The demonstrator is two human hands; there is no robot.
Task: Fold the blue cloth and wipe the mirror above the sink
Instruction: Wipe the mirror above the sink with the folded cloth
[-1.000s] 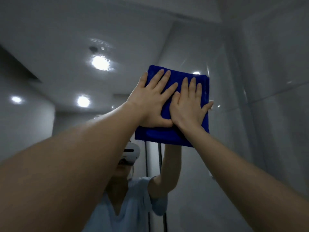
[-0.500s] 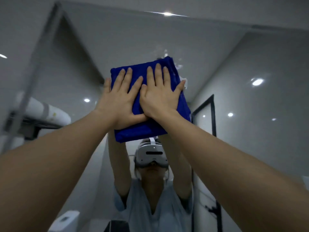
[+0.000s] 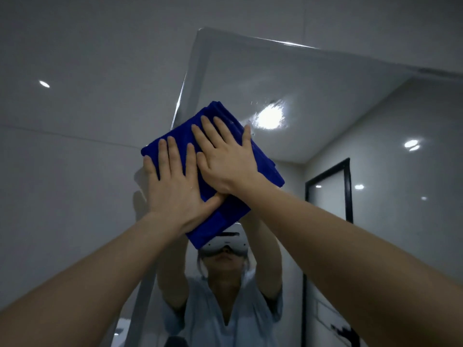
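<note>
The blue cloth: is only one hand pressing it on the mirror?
No, both the left hand and right hand lie flat on the blue cloth.

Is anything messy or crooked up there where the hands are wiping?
Only slightly: the blue cloth sits tilted like a diamond, its left corner past the mirror edge onto the wall. Both hands press flat on it.

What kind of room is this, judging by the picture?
Probably a bathroom: a large wall mirror being wiped with a blue cloth, glossy grey wall tiles, and a black-framed glass door reflected behind.
</note>
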